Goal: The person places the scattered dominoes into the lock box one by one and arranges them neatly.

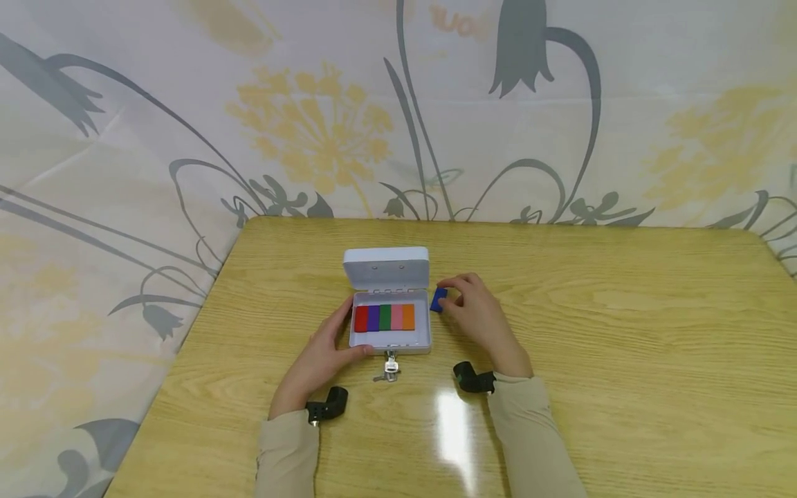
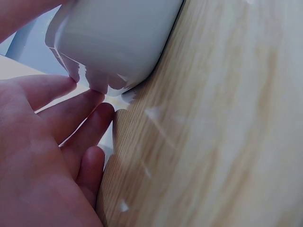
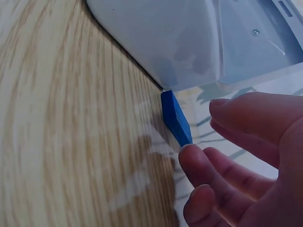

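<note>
A small white cash box (image 1: pixel 422 340) stands on the table with its lid (image 1: pixel 386 270) raised. Inside, a row of coloured blocks (image 1: pixel 385 318) runs red, purple, green, pink, orange. My left hand (image 1: pixel 320 356) grips the box's front left corner: its thumb lies on the front edge, and its fingertips touch the side in the left wrist view. A blue block (image 3: pixel 175 117) lies against the outside of the box's right wall. One fingertip of my right hand (image 1: pixel 481 315) touches the block's near end. The thumb (image 3: pixel 255 111) hovers apart from it in the right wrist view.
Keys (image 1: pixel 391 368) hang from the lock at the front of the box. The wooden table (image 1: pixel 623 332) meets a flower-patterned cloth (image 1: pixel 436 124) at its back edge. Each wrist carries a small black camera (image 1: pixel 470 378).
</note>
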{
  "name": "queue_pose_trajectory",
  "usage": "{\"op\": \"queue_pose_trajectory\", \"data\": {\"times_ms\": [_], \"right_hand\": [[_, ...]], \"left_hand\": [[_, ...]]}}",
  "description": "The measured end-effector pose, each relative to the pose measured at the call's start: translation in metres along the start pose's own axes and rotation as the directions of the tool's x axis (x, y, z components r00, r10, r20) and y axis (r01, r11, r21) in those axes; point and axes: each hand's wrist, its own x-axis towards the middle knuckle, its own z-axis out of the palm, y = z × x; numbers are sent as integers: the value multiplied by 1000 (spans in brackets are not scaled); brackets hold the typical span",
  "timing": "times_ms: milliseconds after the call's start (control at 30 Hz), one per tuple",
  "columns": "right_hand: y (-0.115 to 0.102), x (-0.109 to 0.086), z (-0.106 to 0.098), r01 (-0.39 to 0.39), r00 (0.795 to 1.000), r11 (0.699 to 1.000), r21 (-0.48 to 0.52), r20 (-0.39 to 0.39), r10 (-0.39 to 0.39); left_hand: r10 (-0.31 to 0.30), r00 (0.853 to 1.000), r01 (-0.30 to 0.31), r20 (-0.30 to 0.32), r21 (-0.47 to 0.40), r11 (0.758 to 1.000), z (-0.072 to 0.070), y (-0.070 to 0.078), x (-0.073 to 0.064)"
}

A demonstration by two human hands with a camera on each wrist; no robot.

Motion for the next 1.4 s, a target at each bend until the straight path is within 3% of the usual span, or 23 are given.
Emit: {"op": "queue_pose_trajectory", "data": {"times_ms": [533, 1033, 1400], "right_hand": [[3, 2, 8, -56, 997, 998, -40, 45, 58], [-2, 3, 18, -121, 993, 979, -165, -19, 119], [-6, 1, 9, -133, 991, 985, -111, 5, 134]], "left_hand": [[-13, 1000, 13, -14, -13, 1000, 0, 1, -2], [-29, 1000, 29, -6, -21, 999, 1, 0, 0], [-18, 1000, 18, -15, -17, 1000, 1, 1, 0]]}}
